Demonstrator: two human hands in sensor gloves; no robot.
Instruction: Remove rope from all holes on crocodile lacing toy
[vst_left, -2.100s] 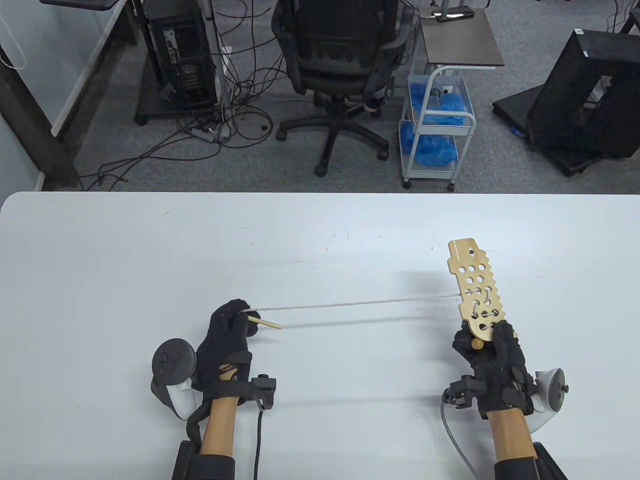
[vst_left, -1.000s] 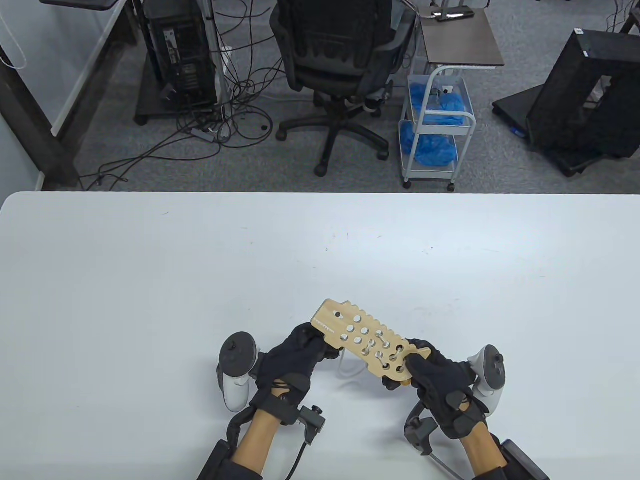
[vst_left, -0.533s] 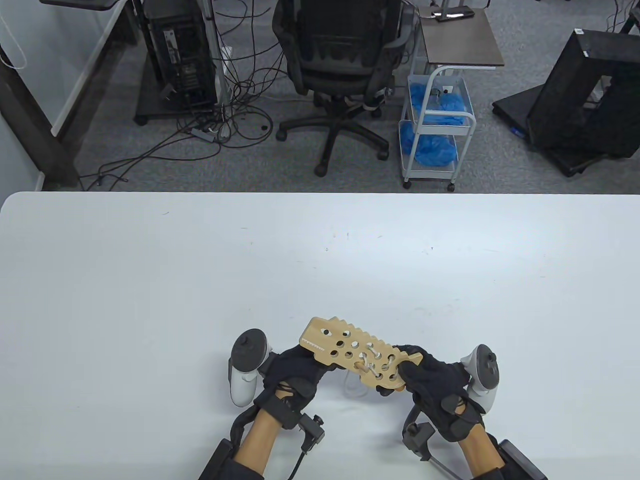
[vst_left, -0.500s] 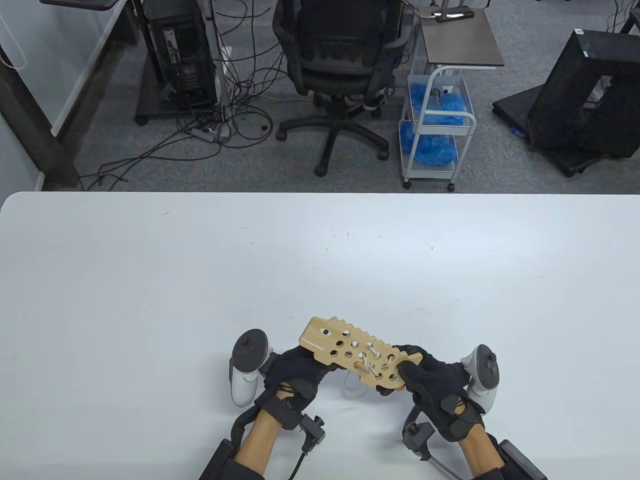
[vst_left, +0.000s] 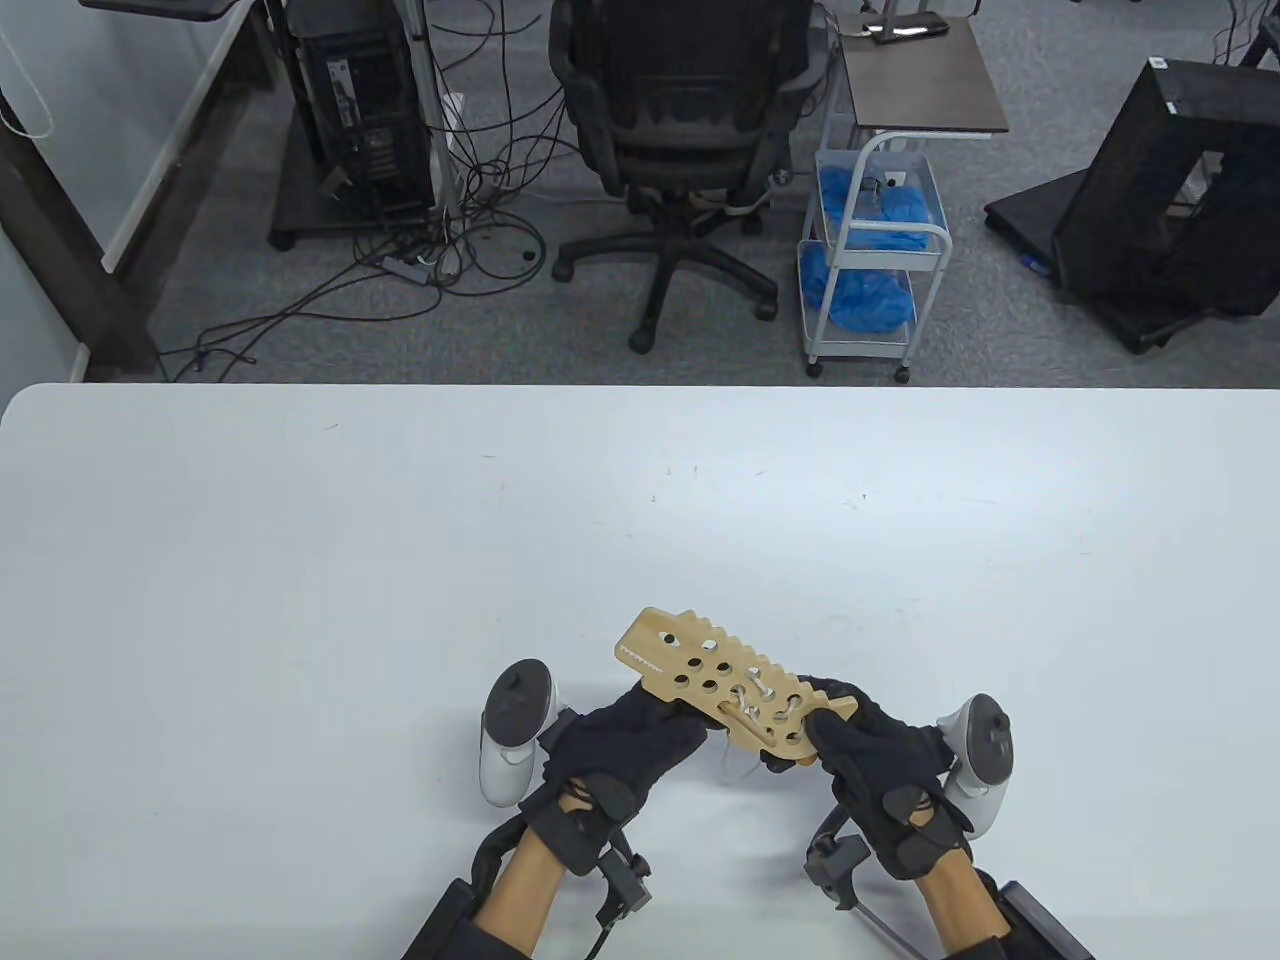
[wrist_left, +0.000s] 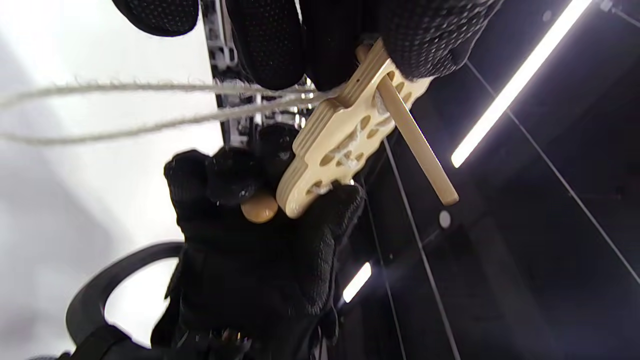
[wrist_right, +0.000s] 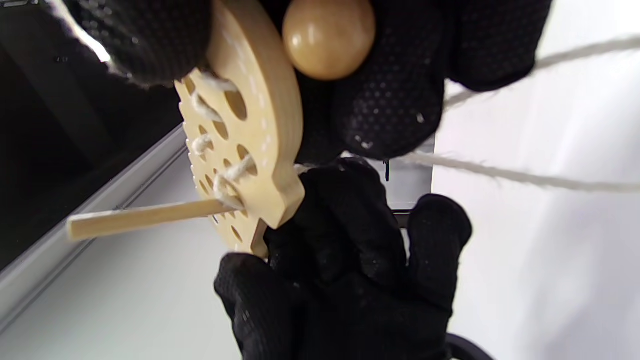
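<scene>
The wooden crocodile lacing board (vst_left: 712, 680) is held above the table near the front edge, between both hands. My right hand (vst_left: 815, 735) grips its near right end, with the rope's wooden bead (wrist_right: 328, 37) against its fingers. My left hand (vst_left: 690, 715) grips the board's near edge at the middle. The wooden needle stick (vst_left: 733, 712) pokes up through a hole on the laced half; it also shows in the left wrist view (wrist_left: 416, 142). White rope (wrist_left: 150, 107) crosses several holes and hangs in a loose loop (vst_left: 738, 770) under the board.
The white table (vst_left: 300, 560) stretches wide to the left, right and far side of the hands. An office chair (vst_left: 690, 130), a small cart with blue bags (vst_left: 868, 260) and computer gear stand on the floor beyond the far edge.
Two seconds ago the hands were wide apart with the rope taut. They have come together at the board. The needle now pokes up through a hole, and the board has shifted slightly right.
</scene>
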